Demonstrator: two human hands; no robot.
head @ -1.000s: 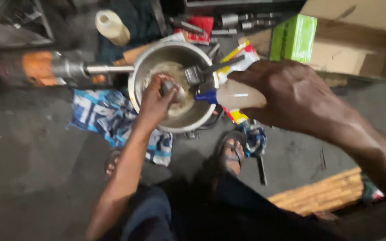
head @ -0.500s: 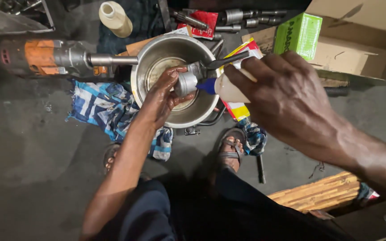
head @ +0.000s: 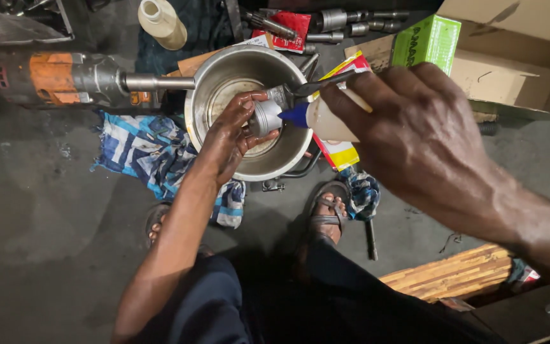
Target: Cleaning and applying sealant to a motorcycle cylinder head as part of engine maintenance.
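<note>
A small grey metal cylinder (head: 264, 118) is clamped in the fingers of the left hand (head: 233, 130) and held over the open mouth of a steel pot (head: 224, 73), which stands on the dark floor (head: 39, 223). The right hand (head: 415, 121) is closed around a pale squeeze bottle (head: 332, 121), whose blue nozzle (head: 294, 114) is pointed at the cylinder and is touching it or nearly so. A dark metal rod (head: 323, 83) is seen just above the bottle, though how it is held cannot be told. Beside the pot a power tool with an orange body (head: 52, 76) is laid, and a blue and white cloth (head: 154, 153) is spread under the left forearm. Sandalled feet (head: 326, 213) are planted just below the pot. If the bottle is squeezed too hard, liquid could be spilled past the cylinder onto the fingers, and the wetted part might then slip from the grip into the pot.
</note>
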